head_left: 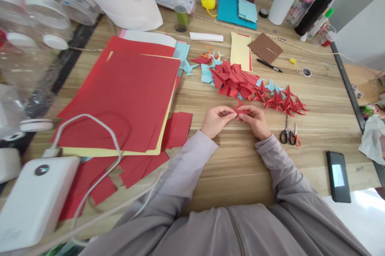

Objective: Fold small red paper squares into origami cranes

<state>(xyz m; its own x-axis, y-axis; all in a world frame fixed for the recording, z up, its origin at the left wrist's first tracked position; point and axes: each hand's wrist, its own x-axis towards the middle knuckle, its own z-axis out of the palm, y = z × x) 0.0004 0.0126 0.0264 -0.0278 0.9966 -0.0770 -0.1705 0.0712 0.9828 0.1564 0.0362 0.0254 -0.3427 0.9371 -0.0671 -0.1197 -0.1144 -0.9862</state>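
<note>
A small red paper piece [240,110] is pinched between the fingers of the left hand [217,120] and right hand [254,120] at mid-tabletop, mid-fold; a firm crease is judged to come next.

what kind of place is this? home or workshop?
Likely a craft or hobby workbench, though home or studio can't be told. Both hands, left hand and right hand, pinch a red paper piece beside a pile of folded paper cranes, red paper sheets and scissors.

Red folded paper [240,109], red sheets [126,95], orange-handled scissors [289,133], black phone [338,175].
</note>
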